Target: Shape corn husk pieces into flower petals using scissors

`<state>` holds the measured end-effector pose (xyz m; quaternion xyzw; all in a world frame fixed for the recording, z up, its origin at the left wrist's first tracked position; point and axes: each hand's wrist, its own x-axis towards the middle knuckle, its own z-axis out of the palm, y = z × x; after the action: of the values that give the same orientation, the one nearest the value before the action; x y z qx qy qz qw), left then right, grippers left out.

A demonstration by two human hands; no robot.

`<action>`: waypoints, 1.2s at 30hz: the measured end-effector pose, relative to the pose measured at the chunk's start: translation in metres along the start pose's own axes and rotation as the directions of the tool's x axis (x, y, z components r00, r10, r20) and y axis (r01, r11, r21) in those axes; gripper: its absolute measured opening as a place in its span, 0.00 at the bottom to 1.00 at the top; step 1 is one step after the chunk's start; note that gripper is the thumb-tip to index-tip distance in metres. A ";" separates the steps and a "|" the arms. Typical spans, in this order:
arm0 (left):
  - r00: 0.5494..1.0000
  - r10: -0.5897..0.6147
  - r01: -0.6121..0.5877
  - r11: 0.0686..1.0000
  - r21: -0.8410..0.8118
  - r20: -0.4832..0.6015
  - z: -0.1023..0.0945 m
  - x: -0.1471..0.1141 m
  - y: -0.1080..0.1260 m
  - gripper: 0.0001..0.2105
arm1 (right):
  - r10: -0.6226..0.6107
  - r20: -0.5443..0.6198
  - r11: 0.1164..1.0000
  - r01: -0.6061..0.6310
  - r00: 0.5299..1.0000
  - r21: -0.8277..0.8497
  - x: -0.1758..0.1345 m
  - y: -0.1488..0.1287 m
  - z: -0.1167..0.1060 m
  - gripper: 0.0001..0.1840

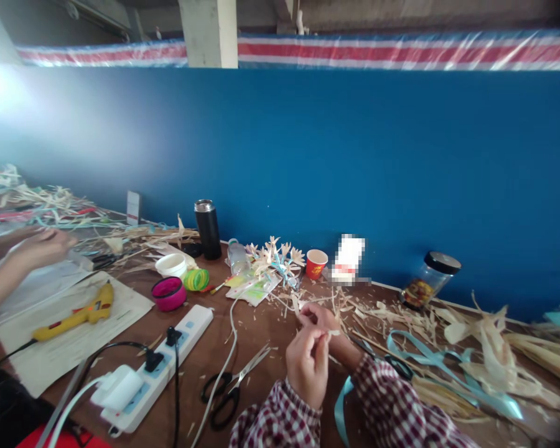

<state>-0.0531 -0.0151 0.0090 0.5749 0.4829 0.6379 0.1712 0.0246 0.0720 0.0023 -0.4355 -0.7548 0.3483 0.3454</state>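
Note:
Close together over the table, my two hands work on pale strips that look like dried corn husk. My left hand (307, 361) is closed, and a small husk piece (332, 333) sticks out at its fingertips. Just behind it, my right hand (324, 318) has its fingers curled at another pale husk bit (295, 305); the fingers partly hide it. Black-handled scissors (236, 382) lie to the left of my left hand with blades nearly together. Behind the hands is a bunch of husk flowers (277, 258) with blue stems. A light blue ribbon (429, 354) lies to the right.
To the left are a white power strip (168, 358) with cables, a yellow glue gun (81, 314) on paper and a co-worker's hand (44, 249). A black bottle (208, 230), red paper cup (316, 264) and tilted jar (429, 283) stand along the blue partition.

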 end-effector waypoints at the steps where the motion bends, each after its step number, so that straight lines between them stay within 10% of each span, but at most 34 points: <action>1: 0.999 -0.053 0.053 0.999 -0.002 -0.010 0.000 0.002 -0.002 0.07 | 0.006 -0.010 1.000 -0.006 1.000 0.017 -0.004 -0.001 -0.007 0.06; 7: 0.979 -0.203 0.204 0.978 0.041 -0.024 0.001 0.007 -0.013 0.09 | 0.121 -0.095 0.960 -0.092 0.988 0.263 -0.047 -0.004 -0.050 0.05; 17: 1.000 -0.003 0.000 0.978 0.208 0.016 0.010 -0.001 -0.023 0.11 | 0.070 -0.148 0.986 -0.045 0.987 0.162 -0.114 -0.006 -0.073 0.10; 25: 0.995 -0.048 0.032 0.984 0.175 0.090 0.041 0.000 0.003 0.13 | -0.013 -0.372 0.994 0.054 0.928 0.100 -0.116 0.006 -0.090 0.11; 36: 0.962 -0.228 0.239 0.969 -0.064 0.150 0.071 0.000 0.009 0.16 | 0.200 -0.365 0.923 -0.049 0.909 0.382 -0.107 0.030 -0.086 0.19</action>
<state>0.0135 0.0103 0.0077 0.5502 0.5076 0.5900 0.3025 0.1486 0.0062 -0.0011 -0.4734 -0.5611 0.4081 0.5427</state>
